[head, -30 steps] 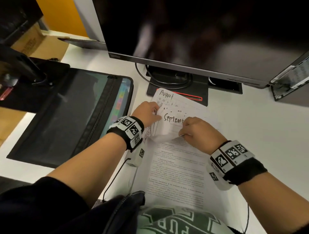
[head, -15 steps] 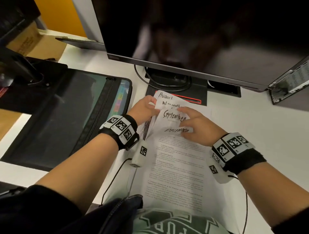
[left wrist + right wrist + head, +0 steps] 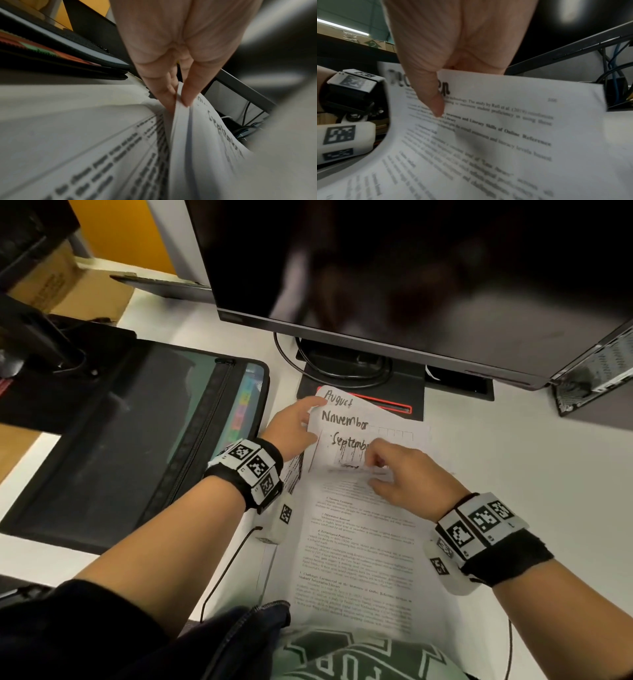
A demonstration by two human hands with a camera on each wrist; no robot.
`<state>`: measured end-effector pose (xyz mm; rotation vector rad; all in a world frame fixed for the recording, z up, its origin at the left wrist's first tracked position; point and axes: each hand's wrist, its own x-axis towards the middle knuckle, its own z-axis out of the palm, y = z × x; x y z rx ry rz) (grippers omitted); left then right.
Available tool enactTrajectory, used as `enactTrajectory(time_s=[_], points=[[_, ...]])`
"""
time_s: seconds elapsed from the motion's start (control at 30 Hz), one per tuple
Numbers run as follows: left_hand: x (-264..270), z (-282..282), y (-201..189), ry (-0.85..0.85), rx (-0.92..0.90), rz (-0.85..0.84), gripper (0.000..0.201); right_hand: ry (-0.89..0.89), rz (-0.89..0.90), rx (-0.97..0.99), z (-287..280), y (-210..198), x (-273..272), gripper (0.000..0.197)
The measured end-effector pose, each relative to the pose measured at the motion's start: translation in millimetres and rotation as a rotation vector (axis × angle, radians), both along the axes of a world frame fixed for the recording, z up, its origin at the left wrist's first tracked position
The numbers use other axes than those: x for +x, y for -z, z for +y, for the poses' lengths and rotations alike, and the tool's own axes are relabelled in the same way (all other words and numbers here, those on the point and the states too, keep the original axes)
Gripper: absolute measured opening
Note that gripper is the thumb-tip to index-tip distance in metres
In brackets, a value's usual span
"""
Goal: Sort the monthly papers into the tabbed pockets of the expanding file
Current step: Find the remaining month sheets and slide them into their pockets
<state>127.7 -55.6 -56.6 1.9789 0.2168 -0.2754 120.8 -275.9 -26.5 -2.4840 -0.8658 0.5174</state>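
A fanned stack of white papers [image 3: 352,529] lies on the desk before me, its sheets headed August [image 3: 337,399], November [image 3: 344,423] and September [image 3: 349,440] in handwriting. My left hand [image 3: 294,428] pinches the left edges of the upper sheets [image 3: 181,121] between thumb and fingers [image 3: 188,97]. My right hand [image 3: 394,474] pinches the top edge of the front printed sheet [image 3: 496,121], thumb [image 3: 435,102] on its face and fingers behind it. The black expanding file [image 3: 137,440] lies flat to the left, coloured tabs [image 3: 241,412] showing at its right edge.
A large dark monitor [image 3: 411,285] stands behind the papers, its stand base [image 3: 363,385] and cables under the top sheet's corner. A cardboard box [image 3: 65,289] sits far left. A black cord [image 3: 229,566] runs over the white desk near my left forearm.
The November heading has come into full view between August and September. My right hand slid down off the September sheet and now pinches the front sheet; the left hand still holds the upper sheets.
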Motion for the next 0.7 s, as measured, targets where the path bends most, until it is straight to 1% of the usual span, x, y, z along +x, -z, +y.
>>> enactTrajectory(time_s=[0.1, 0.17, 0.27, 0.43, 0.6, 0.67, 0.7], points=[[-0.2, 1.5, -0.2, -0.012, -0.063, 0.009, 0.056, 0.086, 0.038, -0.011, 3.9, -3.5, 3.3, 0.062], [-0.9, 1.6, -2.1, -0.02, -0.112, 0.013, 0.055, 0.085, 0.043, -0.048, 5.6, -3.4, 8.3, 0.073], [-1.6, 0.9, -3.6, -0.014, -0.176, 0.031, 0.055, 0.058, 0.033, -0.088, 7.1, -0.8, 14.0, 0.073], [-1.8, -0.6, -5.4, 0.017, -0.25, 0.067, 0.05, 0.062, 0.007, -0.115, 8.4, 4.8, 15.6, 0.061], [-3.2, -3.6, -5.7, 0.065, -0.346, 0.129, 0.038, 0.09, 0.049, -0.065, 7.2, 7.4, 13.7, 0.072], [-4.1, -6.6, -7.2, 0.086, -0.395, 0.16, 0.036, 0.101, 0.057, -0.059, 8.0, 6.3, 14.2, 0.069], [-3.7, -8.2, -6.9, 0.084, -0.412, 0.17, 0.036, 0.102, 0.046, -0.062, 8.0, 6.4, 14.7, 0.064]])
